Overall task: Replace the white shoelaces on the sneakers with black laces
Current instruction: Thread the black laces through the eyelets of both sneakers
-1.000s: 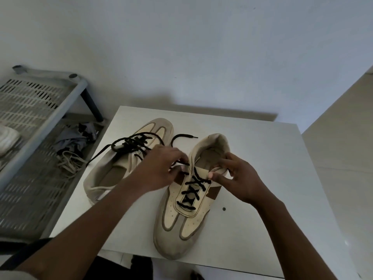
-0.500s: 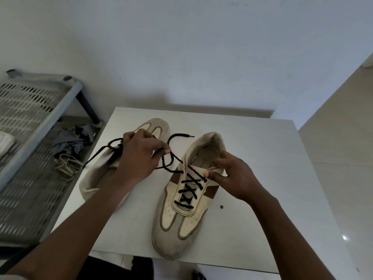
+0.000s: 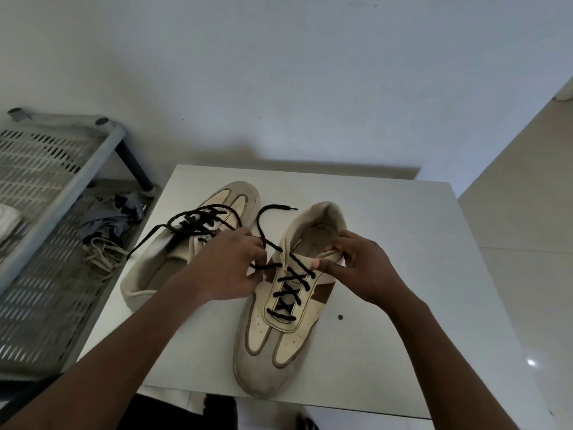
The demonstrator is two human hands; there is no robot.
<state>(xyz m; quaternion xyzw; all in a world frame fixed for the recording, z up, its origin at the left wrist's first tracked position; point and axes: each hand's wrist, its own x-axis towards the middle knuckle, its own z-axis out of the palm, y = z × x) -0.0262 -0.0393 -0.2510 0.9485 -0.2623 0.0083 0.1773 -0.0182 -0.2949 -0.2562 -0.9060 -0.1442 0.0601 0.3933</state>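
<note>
Two cream sneakers lie on a white table (image 3: 403, 243). The right sneaker (image 3: 279, 346) points its toe at me and carries a black lace (image 3: 291, 283) crossed through its lower eyelets. My left hand (image 3: 229, 268) pinches one end of that lace at the shoe's left side, and the free tail (image 3: 266, 212) loops away behind it. My right hand (image 3: 359, 268) grips the tongue and upper right eyelet flap. The left sneaker (image 3: 161, 268) lies toe away, with a black lace (image 3: 198, 221) threaded and bunched loosely on top.
A grey perforated metal rack (image 3: 46, 243) stands left of the table; on its lower shelf lie the pale removed laces (image 3: 102, 256) and a crumpled grey cloth (image 3: 105, 221). A small dark spot (image 3: 340, 317) marks the table right of the shoe. A wall stands behind.
My left hand pulled the lace out to the left half a second ago and has now come back in close to the right sneaker's eyelets. My right hand stayed on the tongue.
</note>
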